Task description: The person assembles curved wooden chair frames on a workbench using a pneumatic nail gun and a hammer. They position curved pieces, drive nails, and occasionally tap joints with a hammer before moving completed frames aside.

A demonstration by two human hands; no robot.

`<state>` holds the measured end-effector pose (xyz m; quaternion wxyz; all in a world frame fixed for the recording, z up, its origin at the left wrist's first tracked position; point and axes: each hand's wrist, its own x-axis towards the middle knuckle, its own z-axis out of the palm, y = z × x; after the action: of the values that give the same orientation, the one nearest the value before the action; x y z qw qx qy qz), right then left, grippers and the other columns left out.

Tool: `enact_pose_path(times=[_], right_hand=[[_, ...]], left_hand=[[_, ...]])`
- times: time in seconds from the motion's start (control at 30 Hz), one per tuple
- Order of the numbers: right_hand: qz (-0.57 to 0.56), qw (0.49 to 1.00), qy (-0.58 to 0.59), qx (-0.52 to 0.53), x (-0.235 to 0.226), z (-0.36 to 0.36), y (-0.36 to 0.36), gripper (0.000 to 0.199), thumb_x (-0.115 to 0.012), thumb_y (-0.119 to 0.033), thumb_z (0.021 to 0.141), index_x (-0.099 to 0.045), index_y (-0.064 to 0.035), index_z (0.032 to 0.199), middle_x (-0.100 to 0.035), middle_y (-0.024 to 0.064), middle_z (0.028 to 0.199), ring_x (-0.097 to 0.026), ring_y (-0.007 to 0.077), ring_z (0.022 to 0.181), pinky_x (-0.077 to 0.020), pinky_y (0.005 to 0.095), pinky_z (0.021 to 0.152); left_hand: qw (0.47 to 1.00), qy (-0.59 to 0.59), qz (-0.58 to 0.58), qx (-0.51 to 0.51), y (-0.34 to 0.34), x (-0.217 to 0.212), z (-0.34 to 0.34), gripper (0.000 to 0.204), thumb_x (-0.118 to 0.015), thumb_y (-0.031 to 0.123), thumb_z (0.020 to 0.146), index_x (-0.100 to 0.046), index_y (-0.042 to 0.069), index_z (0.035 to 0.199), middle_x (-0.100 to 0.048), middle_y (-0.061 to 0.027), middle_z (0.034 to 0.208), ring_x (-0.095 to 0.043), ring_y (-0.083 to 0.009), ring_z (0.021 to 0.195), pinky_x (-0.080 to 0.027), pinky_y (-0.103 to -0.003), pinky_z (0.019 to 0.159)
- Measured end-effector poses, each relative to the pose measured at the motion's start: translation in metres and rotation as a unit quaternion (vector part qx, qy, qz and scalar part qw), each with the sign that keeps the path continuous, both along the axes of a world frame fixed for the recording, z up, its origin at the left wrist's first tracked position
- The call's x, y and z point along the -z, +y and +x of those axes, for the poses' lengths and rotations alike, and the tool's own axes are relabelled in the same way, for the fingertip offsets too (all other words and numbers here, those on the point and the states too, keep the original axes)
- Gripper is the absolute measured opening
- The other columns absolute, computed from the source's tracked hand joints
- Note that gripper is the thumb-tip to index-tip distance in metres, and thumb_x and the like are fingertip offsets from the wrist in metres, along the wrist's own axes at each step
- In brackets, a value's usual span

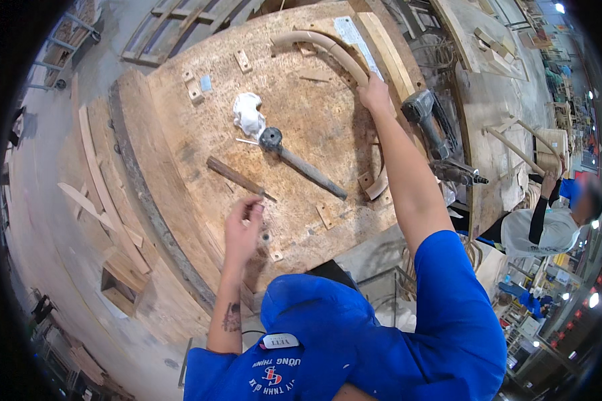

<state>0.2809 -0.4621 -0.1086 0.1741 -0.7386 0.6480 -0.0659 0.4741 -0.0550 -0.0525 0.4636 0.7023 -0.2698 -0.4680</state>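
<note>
My right hand (376, 95) is wrapped round one end of a curved wooden rail (324, 45), which arcs away to the left over the far part of the workbench (207, 134). My left hand (243, 226) is over the near part, its fingers curled and slightly blurred; whatever they may hold is too small to make out. Just beyond those fingertips lies a chisel-like tool (234, 175) with a brown handle. A dark-headed mallet (308, 170) rests in the middle, beside a crumpled white cloth (248, 113).
Small drilled wooden blocks (193, 87) sit on the bench. A second curved wooden piece (378, 184) lies under my right forearm. A nail gun (427, 123) stands at the right edge. Another person (542, 224) handles a wooden frame farther right. Long boards (107, 194) lie at left.
</note>
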Motion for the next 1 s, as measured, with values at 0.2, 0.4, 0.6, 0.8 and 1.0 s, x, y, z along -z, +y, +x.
enact_pose_path(times=[0.2, 0.4, 0.6, 0.8, 1.0], right_hand=[[-0.253, 0.956, 0.073, -0.127, 0.008, 0.015, 0.028, 0.034, -0.067, -0.012, 0.089, -0.065, -0.0102, 0.123, -0.062, 0.0179, 0.12, -0.061, 0.0411, 0.111, -0.0512, 0.0517, 0.097], [-0.062, 0.97, 0.104, -0.208, 0.024, 0.004, 0.003, 0.018, -0.067, -0.014, 0.087, -0.066, -0.0003, 0.099, -0.072, 0.0245, 0.101, -0.07, 0.0438, 0.099, -0.0572, 0.0536, 0.084], [-0.053, 0.987, 0.047, -0.145, 0.02, 0.019, 0.003, 0.019, -0.073, -0.018, 0.083, -0.076, -0.0016, 0.093, -0.075, 0.022, 0.096, -0.073, 0.0387, 0.097, -0.0567, 0.0492, 0.089], [-0.027, 0.981, 0.056, -0.184, -0.033, -0.009, 0.021, 0.035, -0.068, -0.031, 0.091, -0.07, -0.0087, 0.117, -0.073, 0.0212, 0.109, -0.072, 0.0376, 0.099, -0.0565, 0.0457, 0.089], [0.078, 0.989, -0.095, -0.083, -0.072, -0.055, 0.238, 0.033, -0.059, -0.031, 0.099, -0.067, -0.009, 0.121, -0.072, 0.0231, 0.1, -0.07, 0.0398, 0.093, -0.0554, 0.0482, 0.082]], left_hand=[[0.999, -0.013, 0.011, -0.05, -0.001, 0.001, 0.006, 0.019, -0.059, 0.008, 0.103, -0.068, 0.001, 0.118, -0.069, -0.0033, 0.099, -0.062, -0.0083, 0.088, -0.05, -0.026, 0.08], [0.999, -0.05, 0.0, -0.013, -0.002, -0.014, -0.002, 0.02, -0.06, 0.008, 0.102, -0.068, 0.002, 0.119, -0.068, -0.0048, 0.095, -0.06, -0.0117, 0.084, -0.05, -0.029, 0.08], [0.984, -0.177, 0.026, 0.013, 0.054, -0.085, 0.027, 0.023, -0.062, 0.008, 0.099, -0.068, 0.003, 0.121, -0.066, -0.0079, 0.095, -0.061, -0.0161, 0.086, -0.05, -0.031, 0.081], [0.995, -0.077, -0.009, -0.069, 0.112, -0.086, 0.018, 0.023, -0.064, 0.008, 0.098, -0.068, 0.001, 0.119, -0.066, -0.0055, 0.096, -0.06, -0.015, 0.088, -0.05, -0.03, 0.083], [0.982, -0.042, -0.103, 0.155, 0.029, -0.081, -0.016, 0.022, -0.062, 0.009, 0.099, -0.068, 0.001, 0.119, -0.065, -0.0069, 0.096, -0.06, -0.0155, 0.086, -0.05, -0.03, 0.082]])
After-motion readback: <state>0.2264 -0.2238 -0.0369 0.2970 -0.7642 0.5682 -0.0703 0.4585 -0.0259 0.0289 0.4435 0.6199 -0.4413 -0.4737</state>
